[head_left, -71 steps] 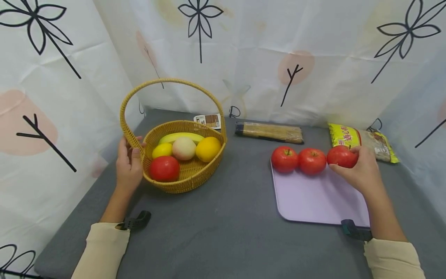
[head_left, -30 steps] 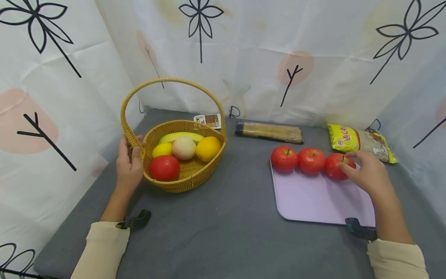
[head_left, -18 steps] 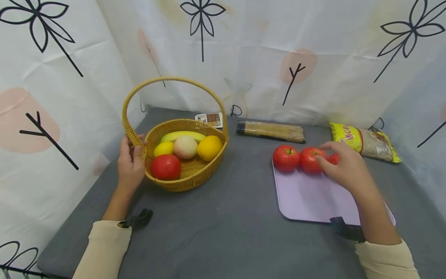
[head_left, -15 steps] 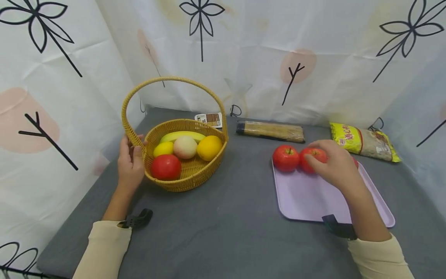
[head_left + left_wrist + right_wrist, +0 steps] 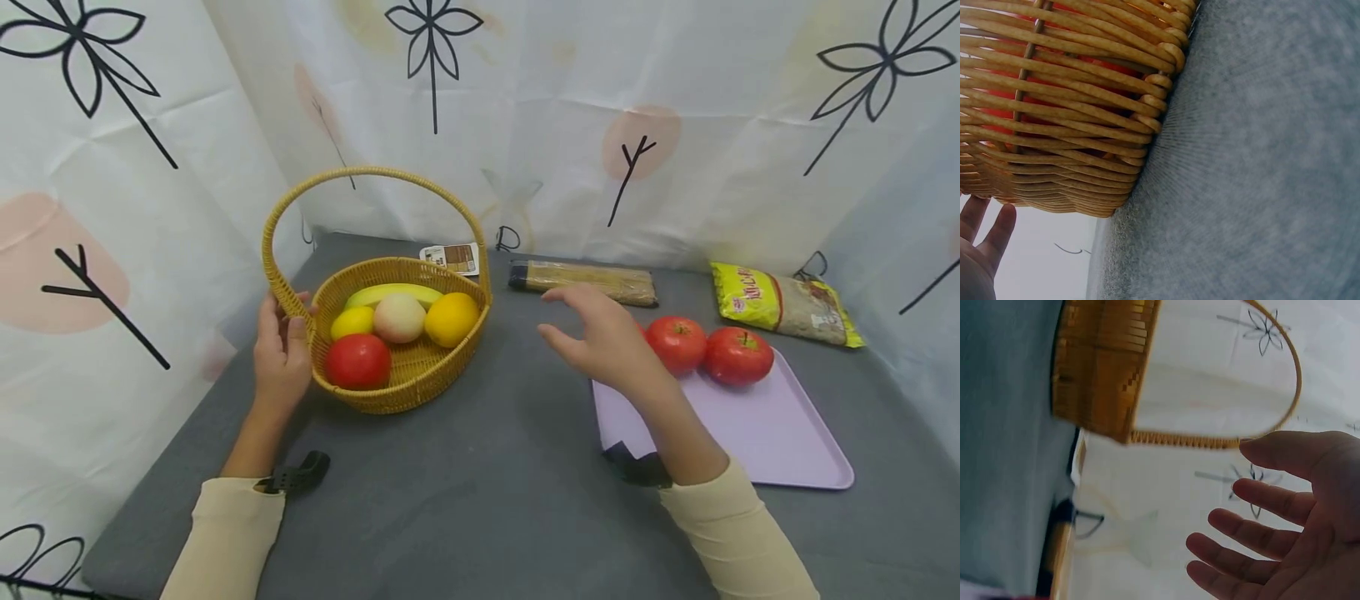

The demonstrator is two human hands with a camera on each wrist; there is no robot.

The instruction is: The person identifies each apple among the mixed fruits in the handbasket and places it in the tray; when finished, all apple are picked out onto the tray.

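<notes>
My left hand (image 5: pixel 281 354) touches the left side of the yellow wicker basket (image 5: pixel 405 392), beside the foot of its handle; in the left wrist view its visible fingers (image 5: pixel 999 234) look nearly straight. Inside the basket lie a red round fruit (image 5: pixel 357 362), a yellow lemon (image 5: pixel 351 322), a pale peach (image 5: pixel 398 317), an orange (image 5: pixel 452 320) and a banana (image 5: pixel 390 293). My right hand (image 5: pixel 600 337) hovers, fingers spread and nothing held, between basket and tray. Two red apples (image 5: pixel 738 356) show along the far edge of the lilac tray (image 5: pixel 780 442); my right hand mostly hides another.
Behind the tray lies a yellow-and-clear food bag (image 5: pixel 783 307). A flat pack of thin sticks (image 5: pixel 581 282) lies near the back edge of the grey table (image 5: pixel 465 500). A small labelled packet (image 5: pixel 453 258) sits behind the basket. Patterned white cloth (image 5: pixel 525 150) hangs behind.
My right hand has lowered an apple onto the tray's far edge, let go of it, and moved left past the other apples. My left hand stays at the basket.
</notes>
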